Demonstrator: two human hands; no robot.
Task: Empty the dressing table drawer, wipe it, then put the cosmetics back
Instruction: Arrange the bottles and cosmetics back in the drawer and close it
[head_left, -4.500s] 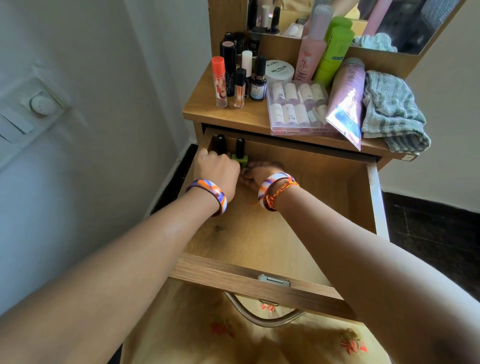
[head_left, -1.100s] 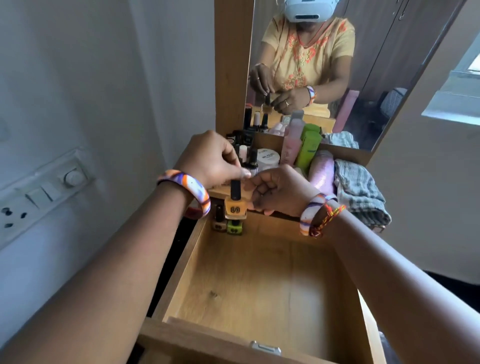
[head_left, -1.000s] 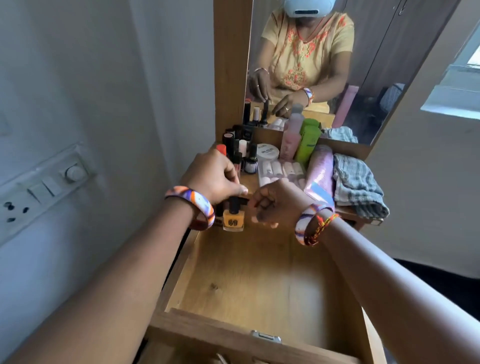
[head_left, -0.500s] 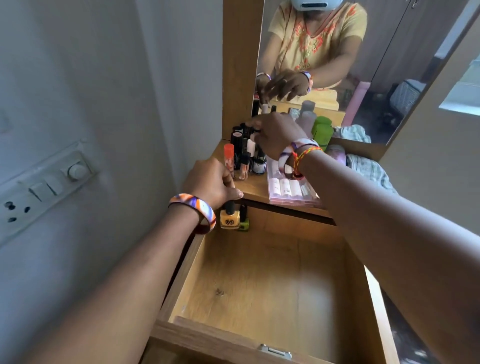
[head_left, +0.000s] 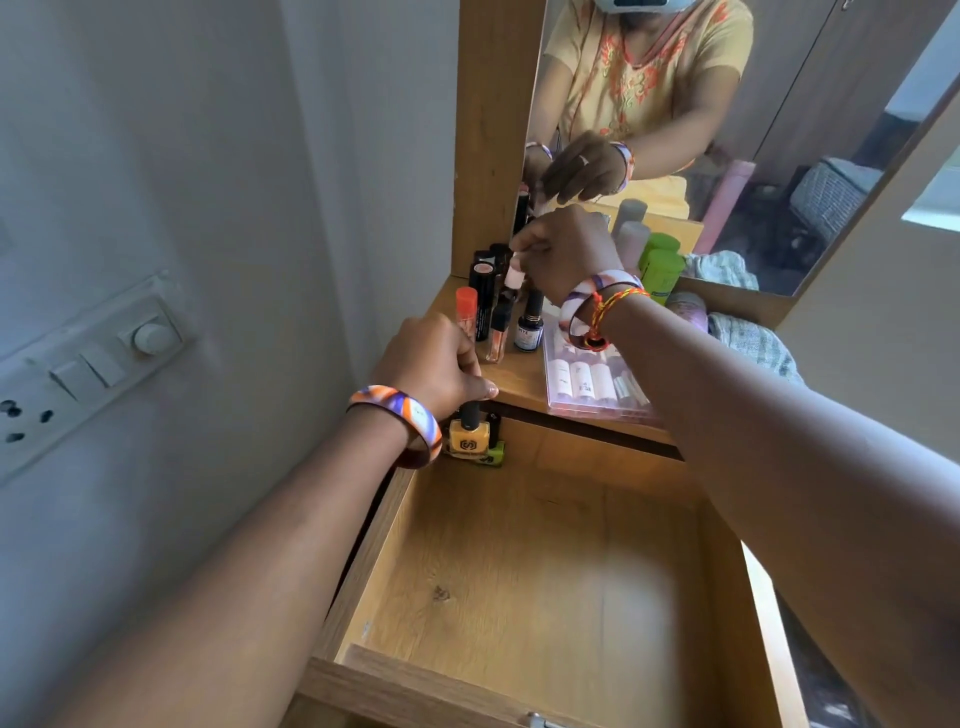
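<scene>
Restocking is the step in hand, judged from the bare drawer (head_left: 545, 561) with cosmetics only at its far left corner. Left hand (head_left: 431, 364): fingers curled round the black cap of a yellow nail polish bottle (head_left: 469, 437), held upright at that corner, just in front of a green bottle (head_left: 495, 453). Whether the yellow bottle rests on the drawer floor cannot be told. Right hand (head_left: 563, 254): fingers pinching a small pale-capped bottle (head_left: 513, 274) among the upright cosmetics on the counter (head_left: 519, 371), beside an orange-capped tube (head_left: 466, 312). Next move calls for lifting the pinched bottle straight up, clear of its close neighbours, and setting it beside the polishes.
</scene>
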